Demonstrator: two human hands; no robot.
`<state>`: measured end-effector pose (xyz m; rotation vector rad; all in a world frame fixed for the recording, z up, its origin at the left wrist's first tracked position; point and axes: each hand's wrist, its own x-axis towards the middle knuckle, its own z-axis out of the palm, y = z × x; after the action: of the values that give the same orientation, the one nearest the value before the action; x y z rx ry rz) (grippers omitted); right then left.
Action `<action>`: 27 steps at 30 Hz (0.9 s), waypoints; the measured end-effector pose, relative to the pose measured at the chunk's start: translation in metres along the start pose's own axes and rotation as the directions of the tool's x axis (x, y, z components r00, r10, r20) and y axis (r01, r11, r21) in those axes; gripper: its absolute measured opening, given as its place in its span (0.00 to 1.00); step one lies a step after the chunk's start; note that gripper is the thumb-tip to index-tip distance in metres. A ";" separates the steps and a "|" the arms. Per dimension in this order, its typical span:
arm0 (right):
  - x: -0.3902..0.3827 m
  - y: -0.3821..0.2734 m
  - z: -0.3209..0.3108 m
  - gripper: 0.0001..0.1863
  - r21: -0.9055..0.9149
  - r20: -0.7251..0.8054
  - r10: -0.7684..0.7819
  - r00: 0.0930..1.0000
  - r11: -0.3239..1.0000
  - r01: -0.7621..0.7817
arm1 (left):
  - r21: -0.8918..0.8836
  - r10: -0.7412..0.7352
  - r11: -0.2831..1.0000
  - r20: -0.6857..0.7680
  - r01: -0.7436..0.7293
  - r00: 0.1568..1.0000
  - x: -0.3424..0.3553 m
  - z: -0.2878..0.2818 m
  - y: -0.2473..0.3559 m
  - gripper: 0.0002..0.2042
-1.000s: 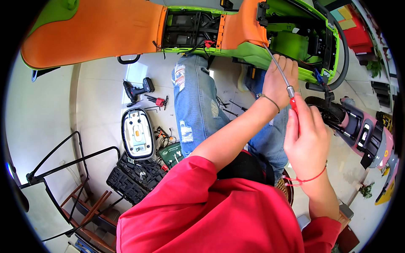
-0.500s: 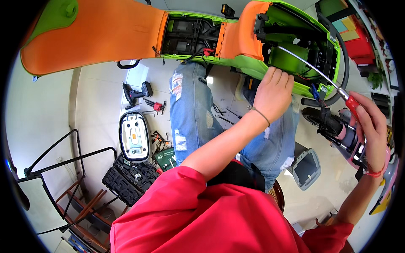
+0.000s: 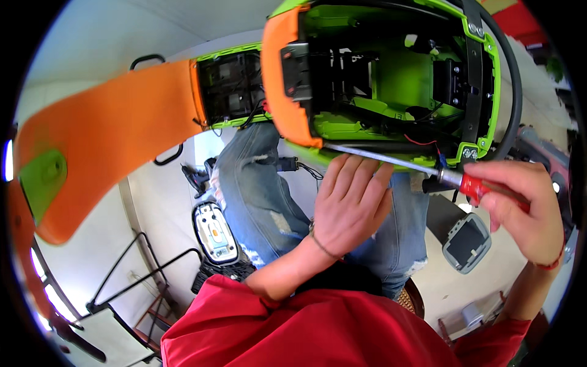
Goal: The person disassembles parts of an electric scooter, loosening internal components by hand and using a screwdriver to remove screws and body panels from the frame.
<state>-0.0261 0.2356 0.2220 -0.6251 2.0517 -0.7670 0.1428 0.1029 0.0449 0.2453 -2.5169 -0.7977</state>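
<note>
right hand (image 3: 520, 211) closed round red-handled, long-shafted metal screwdriver (image 3: 449, 178), tip by lower orange corner of orange-and-green plastic vehicle body (image 3: 281, 85). left hand (image 3: 351, 205), fingers nearly straight, by shaft; whether gripping, cannot tell. pale tiled floor (image 3: 422, 278) bears black-rimmed white oval panel (image 3: 215, 232), grey plastic bin (image 3: 487, 246).

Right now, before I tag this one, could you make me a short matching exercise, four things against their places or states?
Column one:
1. Right hand
2. Left hand
3. Grey hollow piece
4. Oval part

Column two:
A. Toward the picture's left, pale inside a dark rim
B. At the near edge of the green shell, below the screwdriver's shaft
C. Toward the picture's right, lower than the shell
D. Closed around the red handle

Right pairs: 1-D, 2-B, 3-C, 4-A.
</note>
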 end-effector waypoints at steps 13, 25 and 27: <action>0.011 0.061 -0.027 0.21 -0.272 -0.181 -0.334 0.925 0.921 0.279 | 0.149 -0.072 0.988 0.164 0.048 0.984 0.006 0.000 0.007 0.25; 0.102 0.033 0.013 0.10 -0.395 0.115 -0.289 0.950 0.864 0.311 | 0.110 -0.047 0.993 0.166 0.029 0.985 0.004 -0.002 0.000 0.25; 0.106 0.036 0.015 0.09 -0.512 0.115 -0.253 0.961 0.814 0.276 | 0.114 -0.038 0.993 0.179 0.017 0.983 0.004 -0.001 -0.002 0.25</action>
<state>-0.0745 0.1858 0.1335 -1.2472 2.1673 -0.3224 0.1403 0.0998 0.0465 0.2560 -2.7394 -0.7187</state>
